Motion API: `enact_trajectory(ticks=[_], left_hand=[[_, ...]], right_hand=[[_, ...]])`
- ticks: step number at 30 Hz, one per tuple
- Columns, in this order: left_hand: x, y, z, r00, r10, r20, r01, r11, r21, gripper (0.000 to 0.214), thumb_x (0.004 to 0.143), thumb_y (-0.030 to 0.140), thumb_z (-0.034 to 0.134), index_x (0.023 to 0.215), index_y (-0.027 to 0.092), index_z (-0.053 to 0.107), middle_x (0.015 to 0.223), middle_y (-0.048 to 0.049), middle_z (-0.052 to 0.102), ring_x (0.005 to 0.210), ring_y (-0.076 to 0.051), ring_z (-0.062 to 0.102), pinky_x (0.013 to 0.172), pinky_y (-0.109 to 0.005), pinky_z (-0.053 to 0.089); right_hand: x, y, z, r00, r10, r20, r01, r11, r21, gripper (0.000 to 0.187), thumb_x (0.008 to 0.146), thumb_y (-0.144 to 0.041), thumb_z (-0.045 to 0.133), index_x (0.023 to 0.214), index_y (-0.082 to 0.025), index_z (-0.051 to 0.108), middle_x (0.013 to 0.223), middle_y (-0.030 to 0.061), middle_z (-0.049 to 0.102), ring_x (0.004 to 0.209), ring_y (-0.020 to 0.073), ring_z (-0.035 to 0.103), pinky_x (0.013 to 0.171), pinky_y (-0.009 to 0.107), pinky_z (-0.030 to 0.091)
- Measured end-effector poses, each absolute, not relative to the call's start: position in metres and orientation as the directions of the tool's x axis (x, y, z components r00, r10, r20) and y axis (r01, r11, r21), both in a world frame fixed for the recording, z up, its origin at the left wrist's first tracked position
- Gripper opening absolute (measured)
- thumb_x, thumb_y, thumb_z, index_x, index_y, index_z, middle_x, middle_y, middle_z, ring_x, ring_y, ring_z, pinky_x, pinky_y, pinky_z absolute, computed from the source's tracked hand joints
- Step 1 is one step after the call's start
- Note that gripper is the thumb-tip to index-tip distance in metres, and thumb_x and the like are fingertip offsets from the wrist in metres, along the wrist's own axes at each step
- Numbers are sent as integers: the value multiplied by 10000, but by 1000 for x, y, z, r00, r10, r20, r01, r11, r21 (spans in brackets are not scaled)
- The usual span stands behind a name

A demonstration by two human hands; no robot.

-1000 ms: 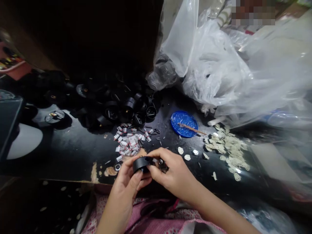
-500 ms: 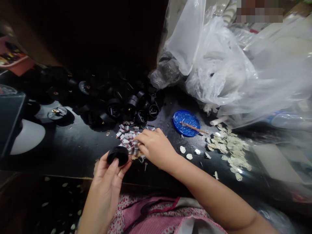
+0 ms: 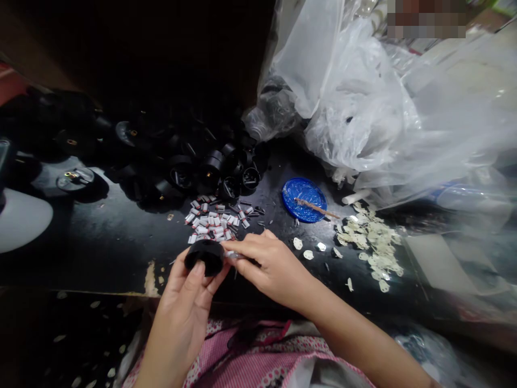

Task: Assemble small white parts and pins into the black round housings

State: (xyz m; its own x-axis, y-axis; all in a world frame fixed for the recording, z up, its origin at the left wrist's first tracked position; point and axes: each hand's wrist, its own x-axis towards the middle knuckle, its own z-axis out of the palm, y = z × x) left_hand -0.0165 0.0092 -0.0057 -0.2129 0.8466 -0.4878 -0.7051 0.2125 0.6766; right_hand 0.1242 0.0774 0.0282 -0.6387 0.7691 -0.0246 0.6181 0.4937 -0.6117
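Observation:
My left hand (image 3: 188, 299) is closed around a round black plastic housing (image 3: 204, 253), its thumb inside the open rim. Right beside it, my right hand (image 3: 278, 264) pinches a small whitish piece (image 3: 232, 254) at the housing's right side. The fingers partly cover this piece, and I cannot tell whether it touches the housing. Just beyond both hands lies a pile of small white cylinders with red ends (image 3: 214, 221). Small dark springs (image 3: 245, 202) lie among and beside them.
Many black housings (image 3: 180, 175) are heaped at the back left. A blue lid with a brown stick (image 3: 297, 188) lies right of centre. Farther right are scattered thin cream-coloured plates (image 3: 377, 242). Crumpled clear plastic bags (image 3: 363, 118) fill the back right. A white rounded object (image 3: 24, 221) stands at left.
My right hand has drawn back from the pile of white cylinders to the black housing, with a small whitish piece between its fingers. The left hand still holds the housing.

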Motion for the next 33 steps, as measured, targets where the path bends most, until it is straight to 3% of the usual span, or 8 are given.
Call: enact_trajectory(ticks=[5, 9, 11, 16, 20, 25, 30, 33], left_hand=[[-13, 7, -6, -149, 866, -477, -725, 233, 648, 185, 829, 314, 624, 1001, 252, 651, 1076, -36, 693, 1009, -220, 649, 905, -393, 522], [-13, 6, -7, -243, 840, -485, -691, 201, 694, 173, 824, 297, 634, 988, 249, 660, 1040, -23, 696, 993, -190, 647, 888, -342, 532], [-13, 8, -6, -312, 825, -471, -675, 156, 721, 157, 841, 286, 614, 986, 251, 661, 1049, -14, 690, 1025, -188, 632, 916, -350, 518], [-11, 16, -2, -303, 850, -430, -693, 113, 712, 235, 869, 264, 576, 1095, 275, 637, 1204, -18, 638, 1093, -203, 599, 990, -422, 467], [-11, 18, -2, -297, 852, -431, -696, 116, 708, 251, 855, 267, 598, 1102, 277, 640, 1235, -22, 630, 1103, -208, 600, 996, -425, 462], [-11, 20, -2, -298, 839, -455, -738, 100, 667, 197, 854, 245, 602, 1041, 267, 659, 1211, -14, 648, 1085, -195, 613, 993, -402, 470], [-11, 19, -2, -281, 850, -445, -730, 112, 674, 252, 854, 260, 602, 1101, 263, 651, 1170, -24, 668, 1097, -197, 607, 998, -381, 463], [-9, 17, -4, -288, 840, -460, -683, 157, 713, 222, 838, 282, 624, 1055, 262, 664, 1120, -12, 681, 1096, -187, 605, 1002, -343, 450]], right_hand=[[130, 74, 31, -607, 794, -28, 623, 455, -637, 227, 911, -202, 533, 1094, -212, 667, 912, 6, 716, 796, 115, 603, 720, 285, 290], [131, 77, 30, -598, 798, -72, 630, 413, -658, 224, 925, -249, 524, 1106, -244, 655, 927, -21, 711, 826, 102, 614, 721, 274, 305], [127, 85, 27, -541, 838, -74, 714, 412, -566, 192, 924, -253, 517, 1039, -236, 670, 947, -15, 704, 870, 126, 618, 730, 289, 306], [106, 106, 18, -460, 887, -32, 879, 450, -159, 198, 906, -258, 481, 902, -154, 650, 929, 64, 678, 813, 215, 620, 748, 366, 322], [98, 112, 19, -494, 869, -35, 868, 490, -86, 180, 875, -235, 488, 940, -134, 621, 928, 77, 662, 755, 223, 614, 740, 385, 359], [107, 111, 19, -491, 870, -49, 857, 473, -205, 135, 849, -223, 511, 904, -139, 601, 953, 82, 648, 813, 218, 605, 758, 370, 383], [121, 100, 29, -480, 873, -85, 673, 305, -674, 29, 815, -211, 583, 835, -192, 574, 786, -21, 645, 707, 123, 585, 654, 239, 401], [126, 94, 37, -495, 862, -108, 605, 252, -755, 50, 798, -169, 607, 801, -198, 567, 727, -43, 627, 682, 113, 580, 621, 219, 390]])
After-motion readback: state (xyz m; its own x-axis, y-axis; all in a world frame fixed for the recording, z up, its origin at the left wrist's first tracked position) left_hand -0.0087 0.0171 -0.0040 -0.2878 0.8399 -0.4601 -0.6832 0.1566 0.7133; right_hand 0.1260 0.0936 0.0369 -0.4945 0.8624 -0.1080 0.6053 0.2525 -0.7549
